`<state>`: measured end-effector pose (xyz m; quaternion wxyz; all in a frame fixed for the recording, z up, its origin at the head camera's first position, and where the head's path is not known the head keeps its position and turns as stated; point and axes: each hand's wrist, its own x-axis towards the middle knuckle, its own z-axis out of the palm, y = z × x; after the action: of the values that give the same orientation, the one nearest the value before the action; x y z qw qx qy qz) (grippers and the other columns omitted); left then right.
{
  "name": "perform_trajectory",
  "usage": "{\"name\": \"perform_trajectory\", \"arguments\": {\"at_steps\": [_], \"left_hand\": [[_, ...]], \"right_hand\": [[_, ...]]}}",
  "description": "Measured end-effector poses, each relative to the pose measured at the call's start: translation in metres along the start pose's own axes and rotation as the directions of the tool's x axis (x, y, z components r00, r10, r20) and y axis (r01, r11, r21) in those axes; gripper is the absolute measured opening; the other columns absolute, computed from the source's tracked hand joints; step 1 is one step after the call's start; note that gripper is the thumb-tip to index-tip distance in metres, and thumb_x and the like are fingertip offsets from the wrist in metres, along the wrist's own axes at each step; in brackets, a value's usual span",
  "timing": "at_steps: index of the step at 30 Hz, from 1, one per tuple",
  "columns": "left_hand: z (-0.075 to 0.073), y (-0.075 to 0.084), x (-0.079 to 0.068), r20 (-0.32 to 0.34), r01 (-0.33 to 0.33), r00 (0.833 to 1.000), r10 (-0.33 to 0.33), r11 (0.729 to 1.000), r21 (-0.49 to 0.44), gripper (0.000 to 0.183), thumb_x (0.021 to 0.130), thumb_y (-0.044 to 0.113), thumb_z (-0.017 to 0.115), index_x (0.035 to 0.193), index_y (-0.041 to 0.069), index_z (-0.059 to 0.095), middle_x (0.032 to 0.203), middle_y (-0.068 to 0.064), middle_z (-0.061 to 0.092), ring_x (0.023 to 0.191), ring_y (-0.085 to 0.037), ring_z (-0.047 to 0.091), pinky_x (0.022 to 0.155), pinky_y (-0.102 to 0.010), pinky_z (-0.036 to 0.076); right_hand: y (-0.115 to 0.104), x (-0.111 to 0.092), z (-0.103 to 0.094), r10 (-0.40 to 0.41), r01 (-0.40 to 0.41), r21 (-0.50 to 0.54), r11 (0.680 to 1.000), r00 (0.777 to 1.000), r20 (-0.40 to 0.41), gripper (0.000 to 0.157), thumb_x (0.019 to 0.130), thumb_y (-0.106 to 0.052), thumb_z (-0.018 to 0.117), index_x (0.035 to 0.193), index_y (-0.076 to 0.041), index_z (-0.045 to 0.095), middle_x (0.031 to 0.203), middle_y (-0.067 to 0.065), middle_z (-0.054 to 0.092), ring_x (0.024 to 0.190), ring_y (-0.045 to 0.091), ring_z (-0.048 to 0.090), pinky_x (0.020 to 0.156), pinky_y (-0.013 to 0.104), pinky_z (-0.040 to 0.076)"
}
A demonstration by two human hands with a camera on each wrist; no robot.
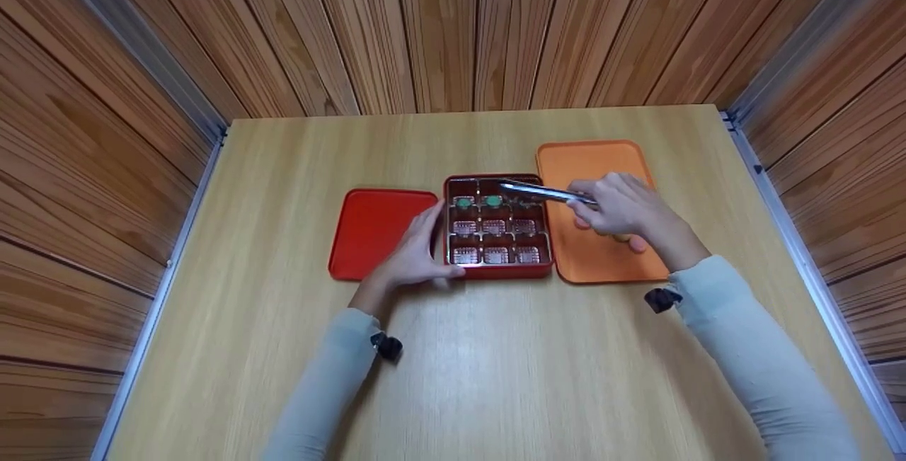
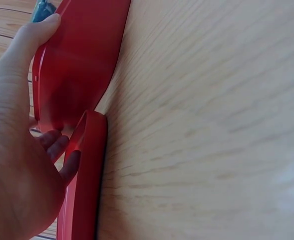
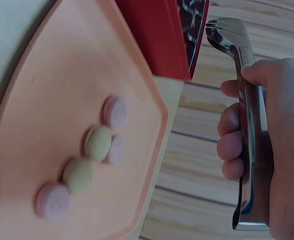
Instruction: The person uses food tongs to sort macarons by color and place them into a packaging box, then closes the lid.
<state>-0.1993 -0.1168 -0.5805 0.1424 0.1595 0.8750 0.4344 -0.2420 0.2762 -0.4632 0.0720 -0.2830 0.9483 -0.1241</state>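
A red box (image 1: 499, 272) with a dark divided insert stands mid-table. Green round pieces (image 1: 493, 201) sit in its back row. My left hand (image 1: 415, 252) rests at the box's left front corner, thumb on the front rim and fingers along the left side. My right hand (image 1: 614, 206) grips metal tongs (image 3: 251, 130), whose tips (image 1: 506, 185) reach over the back row from the right. Whether the tips hold anything I cannot tell. Several macarons, pink (image 3: 53, 202) and yellowish (image 3: 78, 176), lie on the orange tray (image 3: 62, 60) below the right hand.
A red lid (image 1: 368, 231) lies left of the box, partly behind the left hand. The orange tray adjoins the box's right side. Wooden panels (image 1: 439, 29) enclose the table (image 1: 481, 376) at the back and both sides.
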Motion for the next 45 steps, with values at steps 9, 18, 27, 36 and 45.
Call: {"name": "perform_trajectory", "arguments": {"at_steps": [9, 18, 27, 36, 45], "left_hand": [[0.0, 0.001, 0.0, 0.002, 0.019, 1.0, -0.019, 1.0, 0.001, 0.138, 0.08, 0.055, 0.095, 0.184, 0.024, 0.008, 0.188, -0.012, 0.022, 0.174, -0.037, 0.023, 0.143, -0.067, 0.025], [0.0, 0.003, 0.0, 0.001, 0.034, 0.999, -0.034, 0.999, 0.001, 0.138, 0.081, 0.055, 0.095, 0.184, 0.025, 0.009, 0.189, -0.011, 0.022, 0.175, -0.037, 0.022, 0.143, -0.067, 0.025], [0.0, 0.003, -0.001, -0.006, 0.027, 1.0, -0.027, 1.0, 0.003, 0.139, 0.08, 0.055, 0.095, 0.184, 0.024, 0.008, 0.189, -0.012, 0.023, 0.175, -0.037, 0.023, 0.143, -0.067, 0.024], [0.0, 0.003, -0.001, -0.002, 0.016, 1.0, -0.016, 1.0, 0.004, 0.138, 0.08, 0.055, 0.095, 0.183, 0.022, 0.01, 0.189, -0.013, 0.022, 0.175, -0.038, 0.022, 0.143, -0.067, 0.024], [0.0, 0.0, -0.001, -0.003, -0.003, 1.0, 0.003, 1.0, -0.007, 0.137, 0.081, 0.053, 0.095, 0.183, 0.023, 0.01, 0.187, -0.012, 0.024, 0.172, -0.036, 0.026, 0.142, -0.066, 0.027]], "right_hand": [[-0.028, 0.022, 0.011, -0.086, 0.086, -0.02, 0.996, 0.996, -0.009, 0.031, 0.112, -0.029, 0.064, 0.124, -0.004, 0.077, 0.066, 0.001, 0.054, 0.05, 0.013, 0.042, 0.051, 0.024, 0.03], [-0.049, 0.034, 0.019, -0.101, 0.101, -0.052, 0.994, 0.995, 0.006, 0.033, 0.112, -0.033, 0.063, 0.128, -0.006, 0.076, 0.066, 0.001, 0.049, 0.054, 0.015, 0.041, 0.054, 0.026, 0.029], [-0.058, 0.04, 0.027, -0.094, 0.094, -0.018, 0.995, 0.995, 0.034, 0.038, 0.113, -0.033, 0.063, 0.136, -0.006, 0.076, 0.064, -0.003, 0.043, 0.052, 0.015, 0.039, 0.053, 0.027, 0.03], [-0.055, 0.041, 0.038, -0.083, 0.084, -0.022, 0.996, 0.995, 0.054, 0.039, 0.113, -0.034, 0.062, 0.137, -0.006, 0.075, 0.063, -0.005, 0.035, 0.053, 0.013, 0.035, 0.053, 0.027, 0.026], [-0.052, 0.04, 0.039, -0.054, 0.054, -0.012, 0.998, 0.997, 0.062, 0.042, 0.113, -0.037, 0.062, 0.139, -0.006, 0.074, 0.066, -0.003, 0.041, 0.056, 0.016, 0.042, 0.055, 0.028, 0.03]]}}
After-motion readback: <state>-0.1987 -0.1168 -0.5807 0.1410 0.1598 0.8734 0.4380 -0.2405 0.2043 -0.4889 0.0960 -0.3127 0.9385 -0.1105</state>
